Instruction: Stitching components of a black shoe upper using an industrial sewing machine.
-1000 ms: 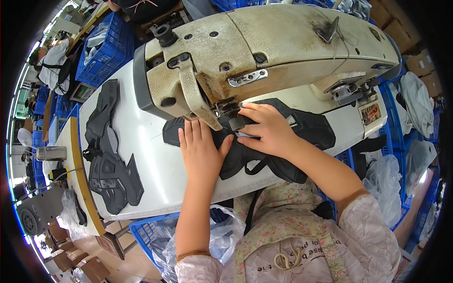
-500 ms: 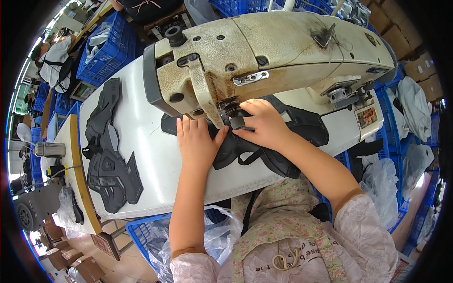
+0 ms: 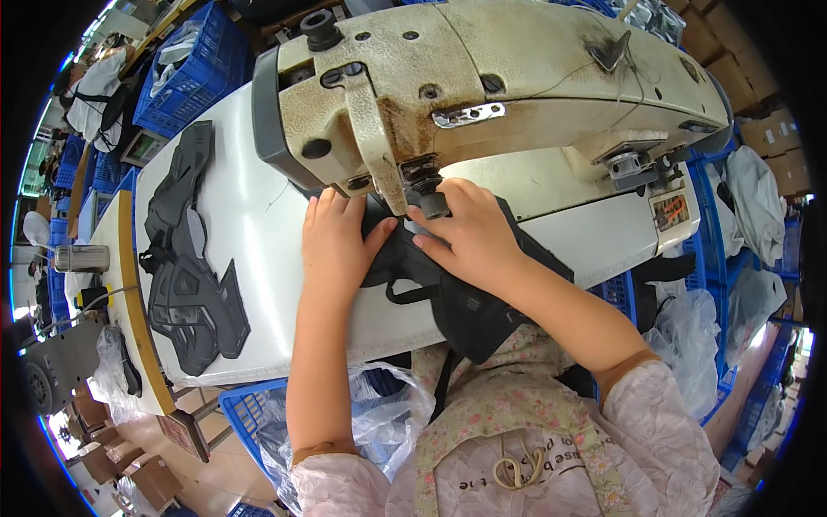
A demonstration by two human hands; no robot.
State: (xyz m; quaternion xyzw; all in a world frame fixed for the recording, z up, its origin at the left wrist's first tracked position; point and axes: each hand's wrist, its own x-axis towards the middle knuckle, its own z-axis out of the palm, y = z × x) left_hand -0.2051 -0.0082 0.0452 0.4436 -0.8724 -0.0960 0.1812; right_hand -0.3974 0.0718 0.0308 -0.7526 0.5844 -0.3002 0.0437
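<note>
A black padded fabric piece point(image 3: 469, 312) with a strap loop lies under the head of a beige industrial sewing machine point(image 3: 379, 65). My left hand point(image 3: 338, 237) rests on its left part, fingers stretched forward and thumb spread toward the stitching spot. On the other side of the machine's dark round knob point(image 3: 434, 205), my right hand point(image 3: 474, 231) presses on the same piece. Its thumb and forefinger stick out apart, pointing left; the other fingertips are partly hidden by the machine. The needle's tip is also hidden.
More black shaped pieces point(image 3: 194, 293) lie at the left of the white machine table point(image 3: 267, 258). A wooden-edged side table point(image 3: 142, 319) adjoins it. Below the front edge stands a blue crate point(image 3: 245, 405) with clear plastic bags. Other blue crates point(image 3: 194, 77) stand at the far left.
The black piece has turned under the machine, its right part swinging toward me. Both hands have shifted slightly left with it. The whole view has also moved a little.
</note>
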